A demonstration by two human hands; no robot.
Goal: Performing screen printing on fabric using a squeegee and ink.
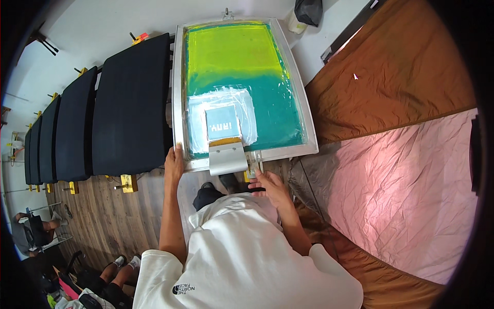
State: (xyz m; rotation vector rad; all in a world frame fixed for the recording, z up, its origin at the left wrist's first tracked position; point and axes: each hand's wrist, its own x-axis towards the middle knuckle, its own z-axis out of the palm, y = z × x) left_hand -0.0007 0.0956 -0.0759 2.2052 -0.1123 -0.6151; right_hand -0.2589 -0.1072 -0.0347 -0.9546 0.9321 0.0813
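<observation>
A screen-printing frame (180,92) with a pale metal rim stands in front of me, its mesh teal with a band of yellow-green at the far end. White ink surrounds a small rectangular design near its left front. A squeegee (228,158) with a silver metal handle and an amber blade rests at the near edge. My left hand (175,162) is closed on the frame's near left corner. By the small metal bracket (255,161) on the near edge, my right hand (271,187) touches it with one fingertip; its other fingers are apart.
Several black-covered printing boards (131,105) on yellow supports (127,184) line up at the left. Brown and pink fabric sheets (391,175) hang at the right. People's legs (116,275) show at lower left on the wooden floor (118,221). A black bag (309,11) is beyond the frame.
</observation>
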